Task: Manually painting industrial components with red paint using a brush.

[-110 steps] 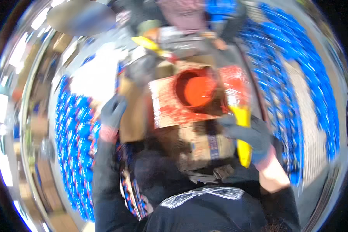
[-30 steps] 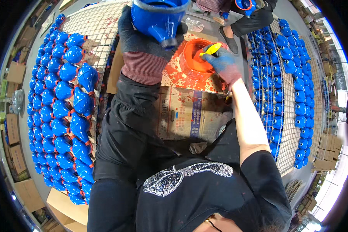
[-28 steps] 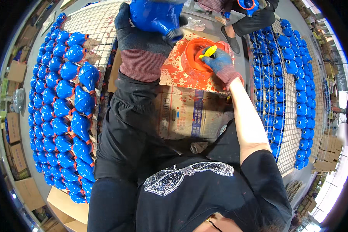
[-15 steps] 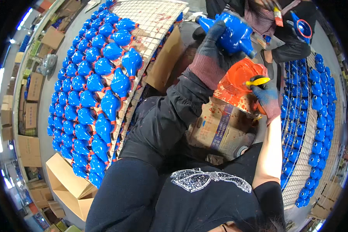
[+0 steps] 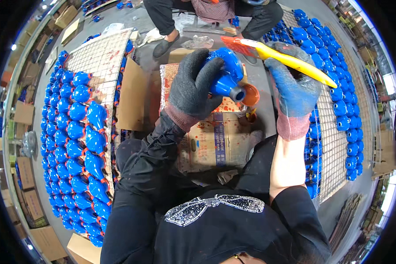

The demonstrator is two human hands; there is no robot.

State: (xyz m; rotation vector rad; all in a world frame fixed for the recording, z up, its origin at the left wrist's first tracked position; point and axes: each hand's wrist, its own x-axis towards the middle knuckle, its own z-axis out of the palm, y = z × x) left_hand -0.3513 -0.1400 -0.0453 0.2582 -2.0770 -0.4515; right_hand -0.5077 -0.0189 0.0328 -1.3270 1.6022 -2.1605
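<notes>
In a dark grey glove, my left hand (image 5: 191, 86) grips a glossy blue metal casting (image 5: 226, 66), its round open neck turned toward me. My right hand (image 5: 297, 88), gloved in blue and grey, is closed around a yellow-handled paintbrush (image 5: 301, 65). The brush's red-coated bristles (image 5: 237, 47) point left, just above and beside the casting; whether they touch it is unclear. Below the casting, partly hidden, sits an orange-red paint pot (image 5: 251, 95) on a red-spattered board (image 5: 167, 75). A cardboard box (image 5: 198, 152) stands under it.
On the left, a wire-mesh rack (image 5: 103, 55) bears rows of blue castings with red-painted rims (image 5: 77, 132). More blue castings (image 5: 341, 110) stand on mesh at the right. A co-worker's legs (image 5: 163, 22) are at the far side. A cardboard flap (image 5: 132, 94) rises beside the left rack.
The casting has come down and nearer, its neck now turned toward me. The brush has risen from the paint pot to beside it. The whole view has shifted.
</notes>
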